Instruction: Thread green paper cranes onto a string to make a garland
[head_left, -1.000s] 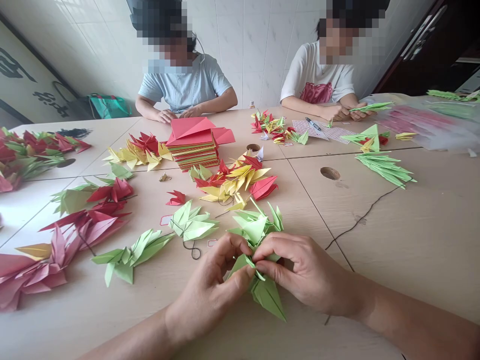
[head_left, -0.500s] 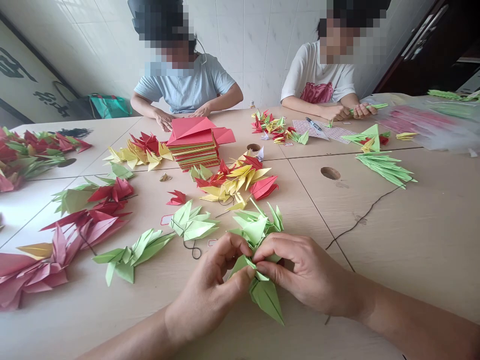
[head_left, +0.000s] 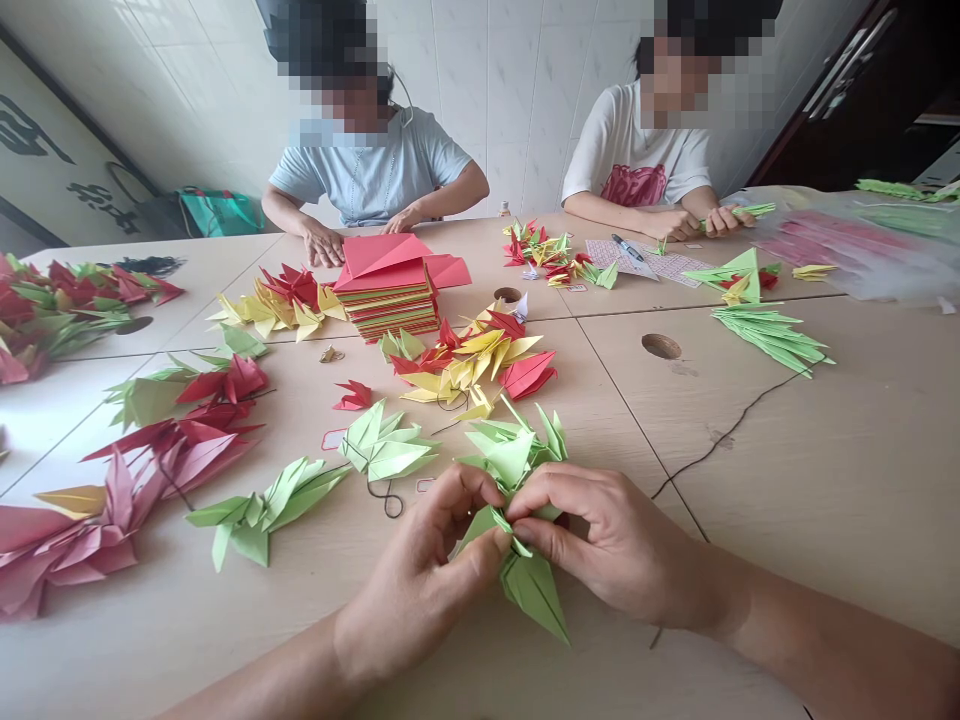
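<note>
My left hand (head_left: 442, 570) pinches a green origami crane (head_left: 534, 595) between thumb and fingers, low over the table's near side. From the other side my right hand (head_left: 604, 545) has its thumb and index finger closed on the same crane, the fingertips of both hands almost meeting. Just beyond them lies a bunch of green folded cranes (head_left: 514, 450), partly covered by my fingers. A dark string (head_left: 727, 435) runs over the table to the right of my hands. More green cranes (head_left: 386, 445) lie left of my hands, with a loop of string beside them.
Red and yellow cranes (head_left: 480, 360) lie ahead, near a stack of coloured paper (head_left: 394, 300). Pink cranes (head_left: 120, 510) cover the left side. Green folded strips (head_left: 772, 335) lie right of a table hole (head_left: 661, 346). Two people sit opposite, one with a hand (head_left: 322, 245) by the stack.
My hands keep their hold on the green crane, with only slight finger movement. The hand of the person opposite on the left has shifted slightly on the table.
</note>
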